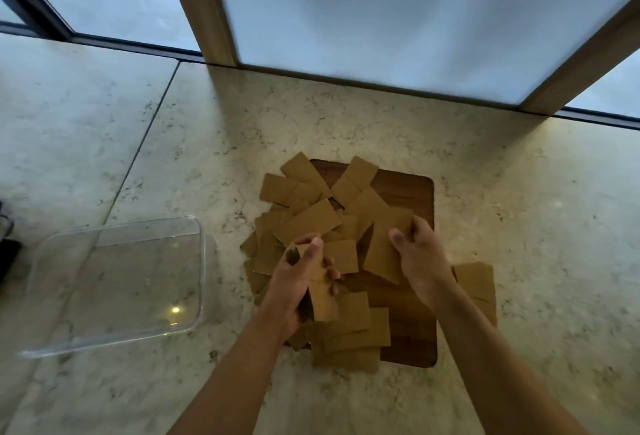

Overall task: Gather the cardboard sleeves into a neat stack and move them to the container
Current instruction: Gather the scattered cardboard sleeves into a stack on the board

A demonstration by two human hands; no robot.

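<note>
Brown cardboard sleeves lie scattered in a loose, overlapping heap across a dark wooden cutting board, seen from above by the person's head camera. The board rests on a pale, speckled stone table. Several sleeves spill over the board's left and near edges onto the stone, and a few more sit just off its right edge.

The person's left hand is over the near left part of the heap, its fingers curled around a small bundle of sleeves held upright, with the thumb pressed on top of the bundle. The right hand reaches over the middle of the heap, its fingers bent down and pinching the far edge of a single flat sleeve that still lies with the others.

To the left of the board, well apart from the heap, stands a clear plastic container with rounded corners; nothing is visible inside it.

Behind the table, frosted window panes are framed by light wooden posts.
</note>
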